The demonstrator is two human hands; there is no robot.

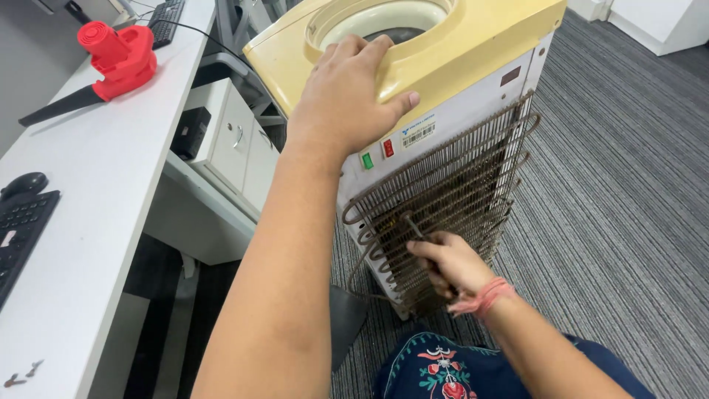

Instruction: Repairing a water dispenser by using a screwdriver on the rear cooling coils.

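The left hand [347, 92] lay flat and spread on the yellowed top of the water dispenser [473, 44], palm down, fingers curled over the rim of the round bottle opening and thumb pressed on the top's rear edge; it gripped nothing else. The right hand [447, 262] was closed around a thin dark tool [412, 225], seemingly a screwdriver, whose shaft stuck up and to the left out of the fist, its tip against the condenser coil [450, 185]. A pink band circled that wrist.

The dispenser stood on grey striped carpet [628, 222], leaning towards the camera, its back facing the person. It sat directly under the left palm and just beyond the right fist. Its top was cream-yellow plastic with a pale ring round the opening; the back panel was white, carrying a green switch [367, 160] and a red switch [388, 148] side by side below the left wrist. The coil was a rusty brown wire grid with looped tubing at its edges.

On the white desk [111, 185] to the left lay a red blower [111, 63].
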